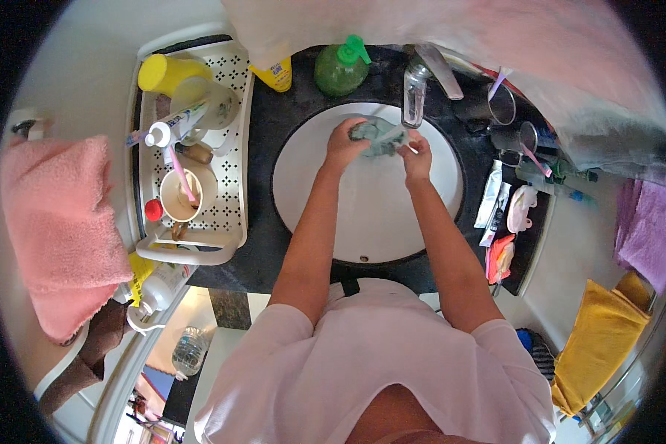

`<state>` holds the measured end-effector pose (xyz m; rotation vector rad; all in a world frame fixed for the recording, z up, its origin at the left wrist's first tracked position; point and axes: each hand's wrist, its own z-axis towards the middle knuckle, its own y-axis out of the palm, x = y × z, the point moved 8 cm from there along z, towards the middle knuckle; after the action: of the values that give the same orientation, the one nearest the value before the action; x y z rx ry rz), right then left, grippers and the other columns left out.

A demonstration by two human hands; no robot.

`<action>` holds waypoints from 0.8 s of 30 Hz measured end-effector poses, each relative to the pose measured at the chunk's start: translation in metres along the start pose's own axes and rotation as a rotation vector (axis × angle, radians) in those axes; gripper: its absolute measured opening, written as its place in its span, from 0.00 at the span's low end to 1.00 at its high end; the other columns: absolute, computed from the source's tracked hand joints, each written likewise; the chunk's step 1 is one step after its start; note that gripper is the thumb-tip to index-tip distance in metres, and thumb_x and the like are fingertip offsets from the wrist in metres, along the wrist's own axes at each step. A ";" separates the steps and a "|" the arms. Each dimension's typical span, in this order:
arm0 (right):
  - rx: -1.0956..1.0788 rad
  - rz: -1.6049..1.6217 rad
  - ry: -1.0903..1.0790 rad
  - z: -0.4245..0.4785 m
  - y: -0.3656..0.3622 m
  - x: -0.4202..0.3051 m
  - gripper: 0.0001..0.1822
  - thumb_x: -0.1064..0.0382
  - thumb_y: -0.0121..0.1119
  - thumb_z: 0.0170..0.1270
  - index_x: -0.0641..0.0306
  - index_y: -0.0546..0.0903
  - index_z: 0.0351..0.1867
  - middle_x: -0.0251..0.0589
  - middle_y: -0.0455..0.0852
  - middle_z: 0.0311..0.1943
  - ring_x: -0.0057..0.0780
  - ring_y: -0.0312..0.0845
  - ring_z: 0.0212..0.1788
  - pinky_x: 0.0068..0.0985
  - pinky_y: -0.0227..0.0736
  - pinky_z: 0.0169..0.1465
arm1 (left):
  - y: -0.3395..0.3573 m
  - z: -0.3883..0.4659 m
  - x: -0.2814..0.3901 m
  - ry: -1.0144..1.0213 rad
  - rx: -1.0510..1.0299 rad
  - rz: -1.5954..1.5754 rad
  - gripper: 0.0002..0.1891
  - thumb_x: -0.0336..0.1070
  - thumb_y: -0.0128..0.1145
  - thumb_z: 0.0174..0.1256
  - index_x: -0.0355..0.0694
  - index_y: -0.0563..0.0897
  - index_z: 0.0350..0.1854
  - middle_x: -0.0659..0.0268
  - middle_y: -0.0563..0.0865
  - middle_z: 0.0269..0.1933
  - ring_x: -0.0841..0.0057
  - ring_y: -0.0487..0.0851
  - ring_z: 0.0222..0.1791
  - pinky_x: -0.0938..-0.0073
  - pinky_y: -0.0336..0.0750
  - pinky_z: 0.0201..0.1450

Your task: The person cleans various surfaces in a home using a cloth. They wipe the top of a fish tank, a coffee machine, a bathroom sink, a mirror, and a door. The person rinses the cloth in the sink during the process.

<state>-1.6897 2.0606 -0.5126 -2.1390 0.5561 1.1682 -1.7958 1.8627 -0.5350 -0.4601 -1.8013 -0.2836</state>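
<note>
Both hands are over a white oval sink basin set in a black countertop. My left hand grips the left end of a grey-green cloth, which looks wet. At the cloth's right end, my right hand pinches its edge between the fingers, just below the spout of a metal faucet. Whether water is running is hard to tell. A green pump bottle stands behind the basin, left of the faucet.
Left of the basin, a white perforated basket holds a yellow cup, a toothpaste tube and a beige cup with a pink toothbrush. Glass cups and tubes are at the right. A pink towel hangs far left, a yellow cloth at right.
</note>
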 end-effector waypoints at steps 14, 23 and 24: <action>-0.007 -0.614 -1.267 -0.138 -0.009 -0.298 0.31 0.74 0.61 0.54 0.62 0.74 0.64 0.49 0.74 0.66 0.49 0.66 0.70 0.44 0.61 0.72 | 0.018 -0.042 0.161 0.249 0.016 1.122 0.15 0.25 0.63 0.55 0.36 0.79 0.47 0.49 0.82 0.51 0.51 0.88 0.45 0.57 0.84 0.49; -0.006 -0.561 -1.114 -0.160 -0.023 -0.233 0.39 0.75 0.62 0.48 0.60 0.71 0.69 0.48 0.70 0.70 0.50 0.62 0.72 0.41 0.57 0.76 | -0.012 -0.093 0.251 0.478 -0.145 1.225 0.15 0.39 0.66 0.46 0.45 0.87 0.39 0.55 0.89 0.37 0.56 0.88 0.41 0.55 0.83 0.43; -0.100 -0.478 -1.091 -0.160 -0.020 -0.211 0.43 0.71 0.66 0.46 0.59 0.68 0.71 0.49 0.69 0.70 0.50 0.63 0.72 0.40 0.56 0.76 | -0.014 -0.101 0.260 0.496 -0.167 1.217 0.16 0.41 0.67 0.45 0.47 0.88 0.40 0.55 0.89 0.36 0.55 0.88 0.41 0.55 0.83 0.43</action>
<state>-1.6922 1.9764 -0.2605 -1.2618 -0.4769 1.8020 -1.7738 1.8500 -0.2568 -1.3622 -0.7874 0.2934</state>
